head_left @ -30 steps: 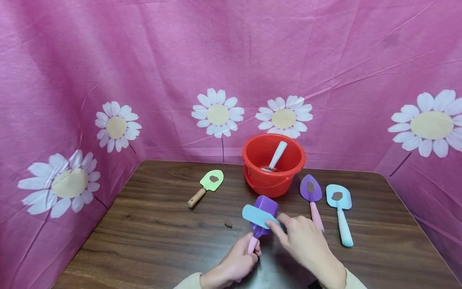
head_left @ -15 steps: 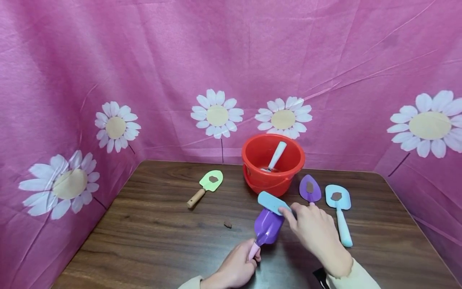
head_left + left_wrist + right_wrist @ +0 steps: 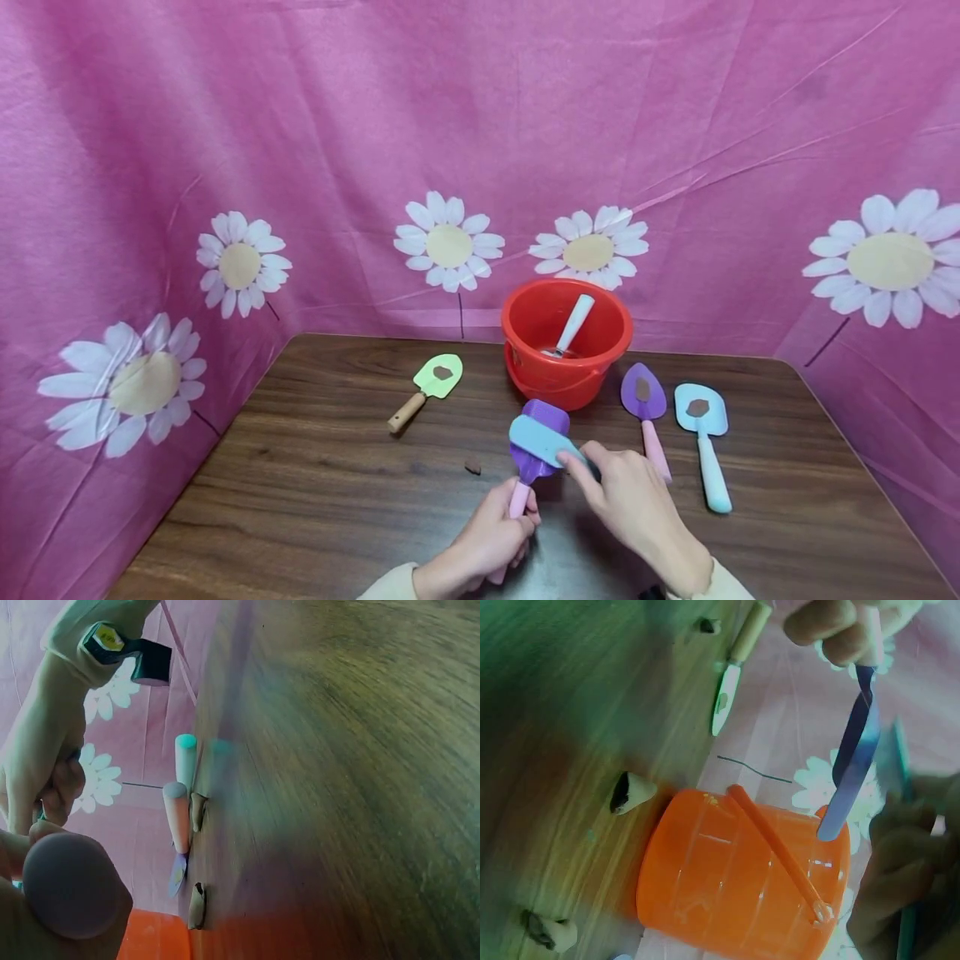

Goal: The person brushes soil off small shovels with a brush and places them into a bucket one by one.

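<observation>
In the head view my left hand (image 3: 491, 529) grips the pink handle of a purple toy shovel (image 3: 551, 414), its blade raised above the table. My right hand (image 3: 637, 504) holds a light blue brush (image 3: 536, 437) across that blade. Seen edge-on in the right wrist view, the brush (image 3: 892, 761) has its bristle side toward the shovel (image 3: 855, 757); whether they touch there I cannot tell. The rounded end of the pink handle (image 3: 71, 885) fills the near corner of the left wrist view.
A red bucket (image 3: 555, 379) holding a white-handled tool (image 3: 576, 323) stands behind. Brown-patched tools lie around: a green trowel (image 3: 438, 375), a purple trowel (image 3: 643, 392) and a light blue shovel (image 3: 701, 408). Small brown bits (image 3: 472, 467) lie on the wooden table (image 3: 315, 500).
The brush moved out to the shovel's far tip half a second ago, then back left and down over the middle of the blade. The left hand tilted the shovel slightly.
</observation>
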Demonstrator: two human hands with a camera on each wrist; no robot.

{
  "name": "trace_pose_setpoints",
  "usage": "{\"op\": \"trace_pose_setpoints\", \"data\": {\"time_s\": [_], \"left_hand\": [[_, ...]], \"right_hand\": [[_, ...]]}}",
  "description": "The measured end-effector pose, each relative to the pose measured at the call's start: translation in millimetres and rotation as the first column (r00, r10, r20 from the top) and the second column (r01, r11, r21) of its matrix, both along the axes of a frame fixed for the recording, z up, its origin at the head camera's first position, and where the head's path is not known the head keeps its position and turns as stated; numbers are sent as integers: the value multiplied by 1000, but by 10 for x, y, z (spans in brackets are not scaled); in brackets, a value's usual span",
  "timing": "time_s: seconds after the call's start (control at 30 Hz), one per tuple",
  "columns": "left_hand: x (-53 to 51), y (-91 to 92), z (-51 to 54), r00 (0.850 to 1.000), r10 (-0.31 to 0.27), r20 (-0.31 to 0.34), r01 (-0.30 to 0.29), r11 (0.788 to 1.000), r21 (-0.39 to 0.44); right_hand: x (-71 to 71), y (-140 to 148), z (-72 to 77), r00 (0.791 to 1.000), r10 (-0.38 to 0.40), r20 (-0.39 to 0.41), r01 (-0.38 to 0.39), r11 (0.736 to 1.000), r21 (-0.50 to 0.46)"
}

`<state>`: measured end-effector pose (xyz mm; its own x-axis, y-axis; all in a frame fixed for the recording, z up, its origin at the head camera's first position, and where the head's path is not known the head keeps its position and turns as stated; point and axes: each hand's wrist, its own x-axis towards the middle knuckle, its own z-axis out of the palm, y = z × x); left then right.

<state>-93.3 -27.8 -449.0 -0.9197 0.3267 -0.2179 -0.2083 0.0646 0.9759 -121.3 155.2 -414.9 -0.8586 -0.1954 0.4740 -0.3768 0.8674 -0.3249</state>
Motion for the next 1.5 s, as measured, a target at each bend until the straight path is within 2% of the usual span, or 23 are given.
{"op": "trace_pose_setpoints", "data": {"time_s": [0.07,0.23,0.37,0.47,0.53,0.63,0.7,0.77,0.87,0.97,1.07,1.2,1.4,1.5], "left_hand": [[-6,0,4,1000,13,16,-13,1000,11],[-8,7,9,997,44,60,-46,998,38],[-3,-7,10,996,57,67,-60,997,45],[14,-16,16,996,56,65,-58,998,31],[26,-15,23,997,47,68,-48,999,19],[45,-5,24,997,26,79,-27,1000,8],[48,3,17,996,19,83,-19,1000,9],[47,12,8,996,20,92,-22,1000,19],[25,24,1,991,29,129,-37,997,64],[-3,32,9,983,41,177,-63,991,115],[-18,33,25,976,48,212,-79,987,143],[-19,25,43,973,39,228,-75,986,152],[-9,7,43,980,37,196,-64,989,132],[2,1,35,983,34,179,-56,992,115]], "right_hand": [[33,-7,-23,999,39,-22,-39,999,12],[67,20,-56,995,99,8,-99,995,5],[23,77,-115,994,100,-52,-101,995,-10],[-46,142,-173,994,48,-99,-51,998,-30],[-94,188,-203,997,-9,-76,5,998,-60],[-152,242,-225,996,-89,2,89,989,-115],[-172,256,-227,992,-119,46,124,983,-136],[-179,249,-226,990,-130,57,137,980,-144],[-161,207,-222,996,-91,8,91,987,-135],[-113,147,-212,996,2,-86,-10,995,-94],[-57,95,-193,981,113,-161,-120,992,-35],[-22,67,-160,962,197,-190,-197,980,20],[-51,135,-182,969,188,-161,-194,981,-23],[-91,191,-220,982,108,-153,-119,991,-62]]}}
